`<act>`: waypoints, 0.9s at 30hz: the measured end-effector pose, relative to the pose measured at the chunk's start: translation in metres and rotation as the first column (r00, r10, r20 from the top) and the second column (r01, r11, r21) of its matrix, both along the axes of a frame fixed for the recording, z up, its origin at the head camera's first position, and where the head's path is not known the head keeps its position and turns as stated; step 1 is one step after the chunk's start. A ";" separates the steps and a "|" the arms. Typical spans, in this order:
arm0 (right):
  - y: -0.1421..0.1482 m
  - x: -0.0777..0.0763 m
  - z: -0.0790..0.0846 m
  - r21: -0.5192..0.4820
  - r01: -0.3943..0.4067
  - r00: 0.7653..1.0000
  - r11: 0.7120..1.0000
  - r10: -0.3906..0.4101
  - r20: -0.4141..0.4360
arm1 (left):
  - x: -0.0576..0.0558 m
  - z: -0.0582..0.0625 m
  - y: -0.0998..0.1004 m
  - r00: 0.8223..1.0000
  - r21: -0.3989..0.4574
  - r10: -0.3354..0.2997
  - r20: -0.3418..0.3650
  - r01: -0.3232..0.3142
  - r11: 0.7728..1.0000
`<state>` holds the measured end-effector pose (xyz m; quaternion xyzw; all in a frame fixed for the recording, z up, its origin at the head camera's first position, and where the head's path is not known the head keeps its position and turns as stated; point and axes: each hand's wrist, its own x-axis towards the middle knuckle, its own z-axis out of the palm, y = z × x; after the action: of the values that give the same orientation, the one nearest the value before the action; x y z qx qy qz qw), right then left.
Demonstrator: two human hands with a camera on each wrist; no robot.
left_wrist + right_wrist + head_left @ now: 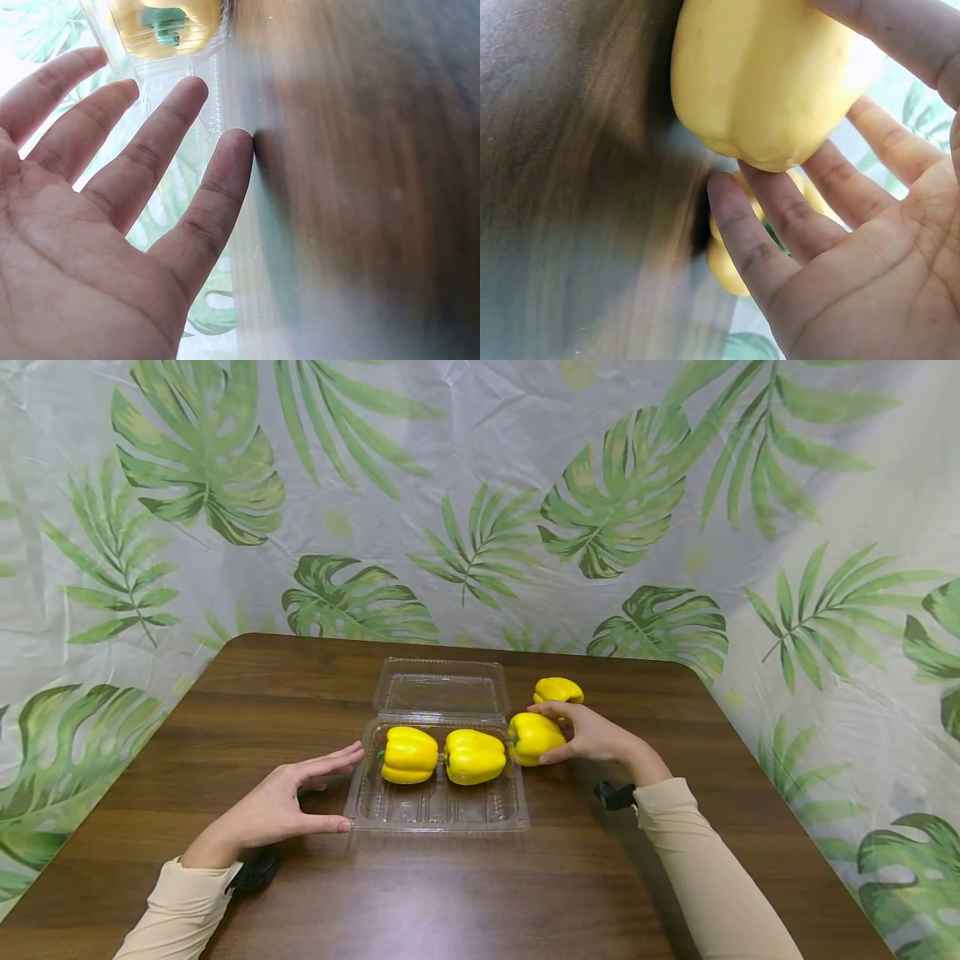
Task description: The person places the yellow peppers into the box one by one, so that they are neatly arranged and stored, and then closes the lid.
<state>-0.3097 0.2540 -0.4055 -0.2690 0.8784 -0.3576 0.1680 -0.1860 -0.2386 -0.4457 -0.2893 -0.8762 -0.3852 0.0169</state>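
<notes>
My right hand (602, 737) holds a yellow bell pepper (532, 740) by its right end, thumb on the near side and fingers on the far side. This pepper overlaps the right rim of a clear plastic clamshell container (438, 823). Inside lie two more yellow bell peppers, a left one (408, 755) and a right one (474, 757), on their sides in a row. My left hand (273, 800) is spread along the container's left side, fingertips and thumb right at its rim. In the right wrist view, the held pepper (757, 82) sits between thumb and fingers.
Another yellow bell pepper (561, 690) lies on the brown wooden table (300, 693), just beyond my right hand. The container's hinged lid (441, 692) is folded back, away from me. A leaf-patterned curtain (480, 460) hangs behind the table.
</notes>
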 end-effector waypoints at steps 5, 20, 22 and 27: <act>0.004 0.000 -0.004 -0.046 -0.004 1.000 0.999 0.004 0.005 | 0.000 0.001 0.000 1.000 0.000 -0.002 -0.005 0.002 1.000; 0.015 0.008 -0.003 -0.033 0.060 0.998 0.998 -0.061 -0.022 | 0.001 0.001 0.000 1.000 -0.004 0.002 -0.004 -0.002 1.000; 0.017 0.009 -0.003 -0.033 0.067 0.997 0.997 -0.068 -0.021 | 0.001 0.001 0.001 1.000 -0.002 0.002 -0.002 -0.002 1.000; 0.021 0.010 0.000 -0.031 0.085 0.996 0.996 -0.086 -0.028 | 0.001 0.002 0.001 1.000 0.001 0.001 0.000 -0.001 1.000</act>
<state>-0.2999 0.2750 -0.4056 -0.2390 0.8860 -0.3735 0.1357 -0.1846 -0.2373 -0.4436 -0.2889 -0.8761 -0.3856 0.0171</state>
